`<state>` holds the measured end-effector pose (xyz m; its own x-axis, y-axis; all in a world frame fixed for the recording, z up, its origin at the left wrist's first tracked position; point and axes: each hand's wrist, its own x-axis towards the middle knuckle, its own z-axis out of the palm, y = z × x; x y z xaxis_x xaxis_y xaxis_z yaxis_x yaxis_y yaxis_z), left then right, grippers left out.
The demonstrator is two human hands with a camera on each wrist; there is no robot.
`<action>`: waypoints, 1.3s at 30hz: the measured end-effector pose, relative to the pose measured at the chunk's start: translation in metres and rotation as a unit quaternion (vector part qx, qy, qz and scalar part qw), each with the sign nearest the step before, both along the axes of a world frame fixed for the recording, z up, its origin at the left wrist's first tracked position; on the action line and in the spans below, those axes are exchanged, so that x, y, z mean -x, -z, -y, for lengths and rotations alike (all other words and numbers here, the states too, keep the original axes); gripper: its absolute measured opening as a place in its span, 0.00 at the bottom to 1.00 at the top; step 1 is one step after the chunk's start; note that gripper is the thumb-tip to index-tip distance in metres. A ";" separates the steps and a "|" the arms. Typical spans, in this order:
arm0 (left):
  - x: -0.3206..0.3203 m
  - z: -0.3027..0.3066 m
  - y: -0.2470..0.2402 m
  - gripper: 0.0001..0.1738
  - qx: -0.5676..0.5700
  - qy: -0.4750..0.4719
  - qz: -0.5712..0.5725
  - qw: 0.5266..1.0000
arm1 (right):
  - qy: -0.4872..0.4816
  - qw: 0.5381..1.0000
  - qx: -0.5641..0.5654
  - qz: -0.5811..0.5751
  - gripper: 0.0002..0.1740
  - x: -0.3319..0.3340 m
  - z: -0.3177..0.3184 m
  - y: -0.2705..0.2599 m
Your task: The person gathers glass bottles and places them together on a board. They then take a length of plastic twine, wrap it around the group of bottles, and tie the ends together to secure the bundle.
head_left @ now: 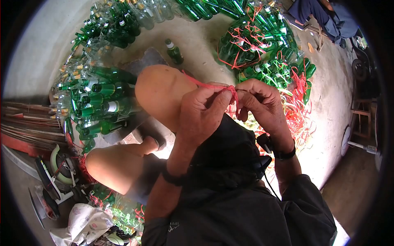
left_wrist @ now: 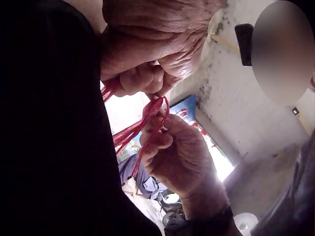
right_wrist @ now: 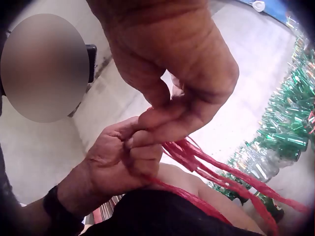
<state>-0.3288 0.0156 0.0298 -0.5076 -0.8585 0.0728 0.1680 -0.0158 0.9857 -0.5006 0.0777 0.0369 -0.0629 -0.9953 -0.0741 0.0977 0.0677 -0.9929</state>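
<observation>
My left hand (head_left: 204, 110) and my right hand (head_left: 258, 98) meet in front of my chest, above my bare knee (head_left: 158, 88). Both pinch the same red plastic string (head_left: 230, 91), which runs left over the knee. From the left wrist view the red string (left_wrist: 147, 120) loops between the curled fingers of both hands. In the right wrist view my right hand (right_wrist: 170, 115) pinches the red string (right_wrist: 206, 164) against the left hand (right_wrist: 123, 155), and loose strands trail away down to the right.
Green glass bottles (head_left: 102, 100) lie piled left of my knee, more heaped at the back (head_left: 254, 37), some bound with red string. One bottle (head_left: 174, 51) stands alone on the concrete floor (head_left: 328, 106). Loose red strings (head_left: 297, 119) litter the right. Another seated person (head_left: 320, 16) is far right.
</observation>
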 end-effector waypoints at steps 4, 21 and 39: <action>0.000 0.001 -0.002 0.08 -0.010 0.004 -0.021 1.000 | -0.006 0.999 0.029 0.020 0.08 -0.002 0.003 0.003; -0.007 0.001 -0.011 0.08 -0.025 0.021 0.047 0.998 | 0.031 0.997 0.068 -0.019 0.03 0.002 0.009 -0.003; -0.001 -0.010 -0.003 0.07 -0.003 -0.010 0.034 0.999 | 0.092 0.944 0.164 -0.269 0.04 -0.007 -0.006 -0.025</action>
